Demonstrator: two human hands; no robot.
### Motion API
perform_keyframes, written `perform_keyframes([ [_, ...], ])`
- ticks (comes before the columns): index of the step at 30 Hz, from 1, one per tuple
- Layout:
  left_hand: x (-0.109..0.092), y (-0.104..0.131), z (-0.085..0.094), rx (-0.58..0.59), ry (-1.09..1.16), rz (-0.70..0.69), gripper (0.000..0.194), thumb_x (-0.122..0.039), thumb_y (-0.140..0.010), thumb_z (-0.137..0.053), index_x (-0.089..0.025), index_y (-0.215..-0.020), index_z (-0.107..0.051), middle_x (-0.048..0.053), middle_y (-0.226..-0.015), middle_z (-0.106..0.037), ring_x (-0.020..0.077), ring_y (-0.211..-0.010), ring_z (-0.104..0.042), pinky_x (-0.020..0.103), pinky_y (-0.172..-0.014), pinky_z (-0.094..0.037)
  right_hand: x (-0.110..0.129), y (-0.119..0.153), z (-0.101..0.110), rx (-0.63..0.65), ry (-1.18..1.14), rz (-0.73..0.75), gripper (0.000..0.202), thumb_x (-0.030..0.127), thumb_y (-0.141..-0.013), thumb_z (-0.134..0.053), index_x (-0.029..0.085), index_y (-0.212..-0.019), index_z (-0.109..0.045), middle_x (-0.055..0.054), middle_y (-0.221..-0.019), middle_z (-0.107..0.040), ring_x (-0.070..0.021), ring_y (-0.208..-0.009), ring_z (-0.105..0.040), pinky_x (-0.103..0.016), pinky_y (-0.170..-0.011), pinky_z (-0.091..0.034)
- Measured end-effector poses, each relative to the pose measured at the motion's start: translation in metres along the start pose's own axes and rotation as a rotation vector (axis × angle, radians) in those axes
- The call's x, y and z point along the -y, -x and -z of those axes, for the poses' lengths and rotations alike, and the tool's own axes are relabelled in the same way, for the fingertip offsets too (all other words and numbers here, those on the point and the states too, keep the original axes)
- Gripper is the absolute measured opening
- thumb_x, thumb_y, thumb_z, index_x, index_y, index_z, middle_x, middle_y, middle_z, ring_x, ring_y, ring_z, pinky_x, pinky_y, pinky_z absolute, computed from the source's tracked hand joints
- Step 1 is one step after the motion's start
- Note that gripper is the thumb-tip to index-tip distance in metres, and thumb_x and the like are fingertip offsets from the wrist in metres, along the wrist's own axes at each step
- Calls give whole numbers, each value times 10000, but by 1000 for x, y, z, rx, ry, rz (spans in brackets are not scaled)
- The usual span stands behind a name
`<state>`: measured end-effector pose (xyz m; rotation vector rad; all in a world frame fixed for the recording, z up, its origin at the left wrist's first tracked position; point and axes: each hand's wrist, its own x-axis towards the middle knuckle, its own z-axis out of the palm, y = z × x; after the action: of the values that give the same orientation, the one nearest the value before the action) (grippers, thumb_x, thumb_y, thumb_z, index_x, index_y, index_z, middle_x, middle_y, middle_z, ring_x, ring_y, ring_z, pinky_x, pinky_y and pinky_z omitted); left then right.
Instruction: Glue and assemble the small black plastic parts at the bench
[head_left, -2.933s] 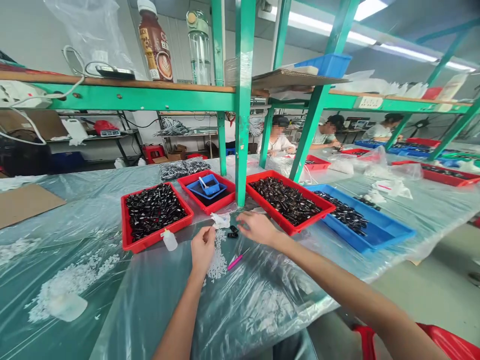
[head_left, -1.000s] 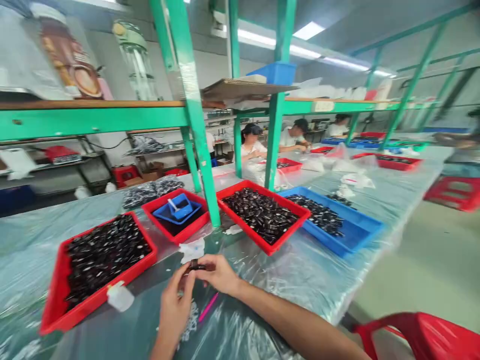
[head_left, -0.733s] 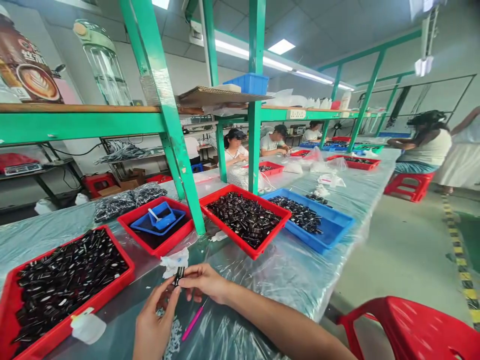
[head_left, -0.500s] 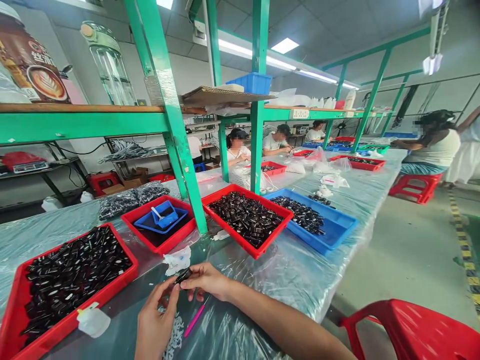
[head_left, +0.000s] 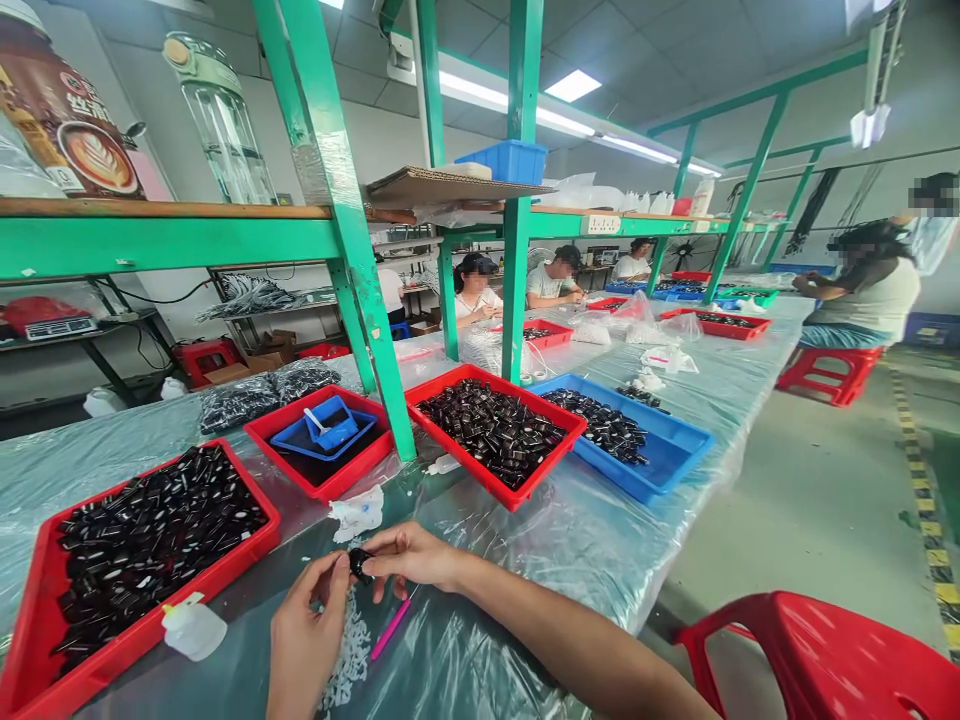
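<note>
Between my fingertips is a small glossy black part (head_left: 360, 566); its exact kind is too small to tell. My left hand (head_left: 309, 615) pinches it from the left, and my right hand (head_left: 416, 560) grips it from the right. Just below my right hand lies a pink-handled tool (head_left: 391, 630) with a thin metal tip. Small white pieces (head_left: 349, 662) are scattered on the table beside my left hand. A crumpled white tissue (head_left: 357, 514) rests beyond my hands. To the left, a small squeeze bottle (head_left: 194, 630) with a yellow tip stands by a red tray (head_left: 262, 540) heaped with black parts.
Ahead are a red tray (head_left: 517, 497) and a blue tray (head_left: 675, 460), both holding black parts. Another red tray (head_left: 281, 465) contains blue trays and a scoop. A green post (head_left: 386, 380) rises between them. A red chair (head_left: 832, 640) stands at right; several co-workers sit farther off.
The black part has been turned between my fingers, and my left fingertips have closed in on it. At far right, a standing person has shifted position.
</note>
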<state>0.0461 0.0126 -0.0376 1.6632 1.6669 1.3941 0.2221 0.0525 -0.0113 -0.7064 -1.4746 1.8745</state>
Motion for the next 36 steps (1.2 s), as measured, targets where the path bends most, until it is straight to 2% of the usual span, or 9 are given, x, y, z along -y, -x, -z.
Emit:
perform_keyframes([
  [2,-1,-1,1,-9,-3,-22,432,-609,-829,-542,-204,-906,-672,39,-813,-691,212,-746,-638,299,-680,-486,-6,-3,1,-27,26,23,599,579,-588,-831,159,-1000,-716,-23,-857,-679,-77,-540,-589,-148,-395,-320],
  [5,-3,-4,5,-47,-35,-76,387,-556,-860,-528,-198,-899,-669,45,-820,-691,204,-740,-619,307,-712,-479,-14,-12,6,-139,87,122,583,587,-594,-821,148,-961,-709,-10,-807,-672,-81,-528,-571,-162,-397,-340],
  [8,-1,-9,11,-78,-131,-101,336,-487,-883,-502,-194,-890,-666,57,-843,-697,206,-740,-622,319,-717,-474,-20,-21,13,-256,118,240,548,572,-572,-828,133,-875,-698,-17,-837,-677,-77,-543,-540,-194,-461,-430],
  [11,3,-10,14,-4,-296,-115,260,-385,-892,-491,-197,-902,-671,71,-898,-698,229,-839,-640,341,-780,-474,-23,-26,19,-305,163,273,502,527,-622,-807,130,-906,-690,-41,-889,-693,-88,-560,-535,-222,-497,-465],
  [14,4,-7,11,83,-448,-135,212,-300,-883,-506,-196,-934,-683,85,-930,-698,251,-929,-630,367,-853,-458,-25,-25,20,-303,209,256,472,479,-683,-773,129,-984,-676,-64,-927,-707,-97,-558,-539,-233,-495,-464],
  [20,-3,1,5,147,-651,-118,179,-313,-863,-545,-202,-821,-679,91,-899,-705,273,-920,-632,387,-845,-427,-25,-20,15,-314,302,255,356,404,-747,-716,132,-975,-687,-70,-971,-707,-113,-590,-559,-229,-500,-467],
  [25,-2,2,2,201,-672,-170,201,-333,-858,-519,-220,-842,-685,75,-922,-712,272,-925,-637,376,-808,-424,-21,-16,11,-328,414,262,261,323,-770,-712,152,-968,-717,-35,-966,-711,-97,-540,-545,-234,-521,-442],
  [30,0,2,2,224,-655,-228,249,-331,-883,-456,-237,-820,-677,65,-881,-718,276,-907,-654,371,-771,-425,-19,-13,10,-378,489,244,257,306,-795,-726,198,-1028,-735,-8,-968,-716,-95,-531,-529,-229,-535,-417],
  [36,24,-4,5,202,-528,-255,276,-418,-855,-452,-256,-810,-670,58,-884,-742,277,-850,-677,367,-762,-452,-25,-15,11,-375,454,247,286,297,-783,-758,224,-1059,-735,7,-984,-719,-91,-509,-543,-218,-532,-415],
])
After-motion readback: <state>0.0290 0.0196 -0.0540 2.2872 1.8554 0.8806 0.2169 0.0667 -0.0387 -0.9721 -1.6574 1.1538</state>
